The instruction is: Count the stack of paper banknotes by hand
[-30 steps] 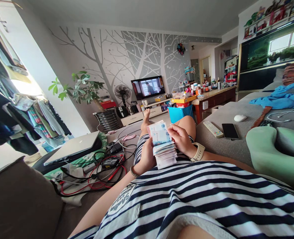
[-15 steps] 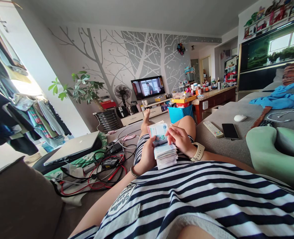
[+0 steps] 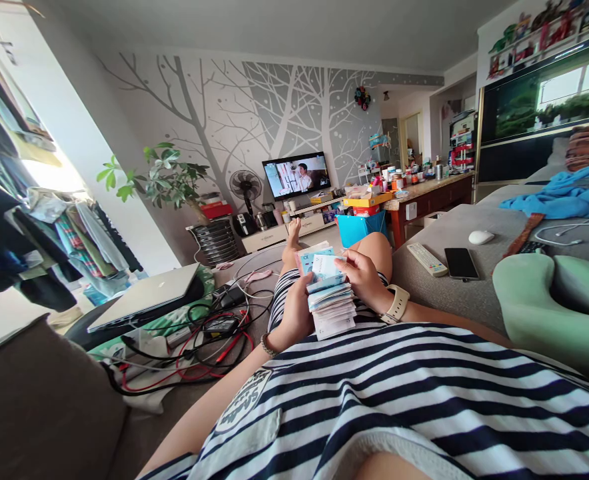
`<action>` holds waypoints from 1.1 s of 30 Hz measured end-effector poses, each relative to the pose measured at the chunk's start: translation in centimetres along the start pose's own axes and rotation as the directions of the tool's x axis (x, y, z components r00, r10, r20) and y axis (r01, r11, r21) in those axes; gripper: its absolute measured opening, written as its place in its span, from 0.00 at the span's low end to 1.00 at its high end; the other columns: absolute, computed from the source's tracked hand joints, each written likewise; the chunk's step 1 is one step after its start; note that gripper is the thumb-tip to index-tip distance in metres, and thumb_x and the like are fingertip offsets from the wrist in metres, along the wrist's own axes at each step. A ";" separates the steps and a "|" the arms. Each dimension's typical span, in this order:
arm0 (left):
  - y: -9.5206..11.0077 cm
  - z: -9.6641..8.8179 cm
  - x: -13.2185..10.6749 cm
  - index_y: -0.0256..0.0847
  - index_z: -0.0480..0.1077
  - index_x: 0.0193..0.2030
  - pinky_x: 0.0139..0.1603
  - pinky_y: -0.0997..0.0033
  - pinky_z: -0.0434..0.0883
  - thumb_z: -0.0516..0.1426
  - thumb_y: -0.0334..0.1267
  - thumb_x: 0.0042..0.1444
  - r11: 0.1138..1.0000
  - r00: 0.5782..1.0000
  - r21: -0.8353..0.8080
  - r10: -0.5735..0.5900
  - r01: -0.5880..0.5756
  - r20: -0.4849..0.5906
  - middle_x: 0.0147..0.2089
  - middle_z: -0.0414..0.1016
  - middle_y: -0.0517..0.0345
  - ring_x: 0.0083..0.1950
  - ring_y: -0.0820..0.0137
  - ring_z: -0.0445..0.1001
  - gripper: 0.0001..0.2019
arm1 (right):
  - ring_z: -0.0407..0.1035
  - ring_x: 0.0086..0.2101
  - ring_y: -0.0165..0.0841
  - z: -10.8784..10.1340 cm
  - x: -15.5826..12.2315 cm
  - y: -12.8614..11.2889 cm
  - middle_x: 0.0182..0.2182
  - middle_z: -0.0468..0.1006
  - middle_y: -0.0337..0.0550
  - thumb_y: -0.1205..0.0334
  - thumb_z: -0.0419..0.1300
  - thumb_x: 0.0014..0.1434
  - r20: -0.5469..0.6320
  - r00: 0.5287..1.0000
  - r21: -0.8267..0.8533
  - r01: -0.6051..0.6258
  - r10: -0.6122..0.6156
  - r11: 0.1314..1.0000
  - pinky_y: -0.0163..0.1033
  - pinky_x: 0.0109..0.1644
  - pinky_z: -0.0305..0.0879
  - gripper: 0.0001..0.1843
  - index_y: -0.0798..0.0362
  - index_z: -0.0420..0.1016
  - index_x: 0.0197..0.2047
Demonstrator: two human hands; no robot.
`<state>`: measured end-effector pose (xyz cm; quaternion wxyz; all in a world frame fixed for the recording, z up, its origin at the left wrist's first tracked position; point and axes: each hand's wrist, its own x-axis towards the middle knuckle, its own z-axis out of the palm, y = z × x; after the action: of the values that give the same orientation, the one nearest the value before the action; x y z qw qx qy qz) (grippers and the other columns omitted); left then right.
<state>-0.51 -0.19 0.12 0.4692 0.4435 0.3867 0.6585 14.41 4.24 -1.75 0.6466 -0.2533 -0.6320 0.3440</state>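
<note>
A thick stack of banknotes (image 3: pixel 330 307) rests over my lap, folded so that its far end stands up. My left hand (image 3: pixel 294 313) grips the stack from the left side, thumb up along the notes. My right hand (image 3: pixel 362 280), with a pale watch on its wrist, pinches the top greenish note (image 3: pixel 322 265) and bends it back toward me. Both hands are closed on the notes. I lie in a striped shirt with my legs stretched out.
On the grey sofa to my right lie a remote (image 3: pixel 427 259), a black phone (image 3: pixel 461 263), a white mouse (image 3: pixel 481 237) and a green cushion (image 3: pixel 549 300). To my left sit a laptop (image 3: pixel 147 293) and tangled cables (image 3: pixel 199 340). A television (image 3: pixel 297 175) plays ahead.
My right hand has folded one note down onto the stack and now pinches another at the top. The left hand has kept its grip. The television picture has changed.
</note>
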 end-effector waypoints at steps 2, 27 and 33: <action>0.3 0.2 -0.2 0.43 0.72 0.25 0.34 0.68 0.74 0.62 0.40 0.54 0.999 1.000 0.036 0.004 -0.003 -0.024 0.24 0.76 0.57 0.36 0.61 0.79 0.08 | 0.59 0.29 0.33 0.0 -0.2 -0.3 0.25 0.65 0.35 0.41 0.61 0.62 0.010 0.999 0.008 0.047 -0.047 0.999 0.39 0.35 0.55 0.22 0.48 0.65 0.29; 2.5 0.6 -2.0 0.42 0.73 0.22 0.33 0.69 0.67 0.65 0.27 0.47 0.990 0.996 0.114 0.081 -0.085 0.041 0.20 0.71 0.61 0.31 0.64 0.72 0.09 | 0.58 0.29 0.34 -0.1 -0.5 -1.2 0.24 0.63 0.36 0.36 0.60 0.64 0.037 0.996 -0.004 0.076 -0.076 0.997 0.40 0.35 0.55 0.26 0.48 0.65 0.27; 2.6 0.8 -2.1 0.42 0.71 0.20 0.35 0.69 0.68 0.66 0.27 0.46 0.975 0.994 0.196 0.103 -0.106 0.025 0.23 0.75 0.59 0.34 0.63 0.73 0.10 | 0.58 0.29 0.33 -0.1 -0.5 -1.1 0.24 0.63 0.36 0.38 0.61 0.64 0.038 0.995 0.017 0.089 -0.090 0.996 0.40 0.35 0.55 0.25 0.49 0.65 0.27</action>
<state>-0.08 -2.84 2.32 0.3906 0.5122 0.4225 0.6377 14.66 3.15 -1.24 0.6510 -0.2133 -0.6524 0.3243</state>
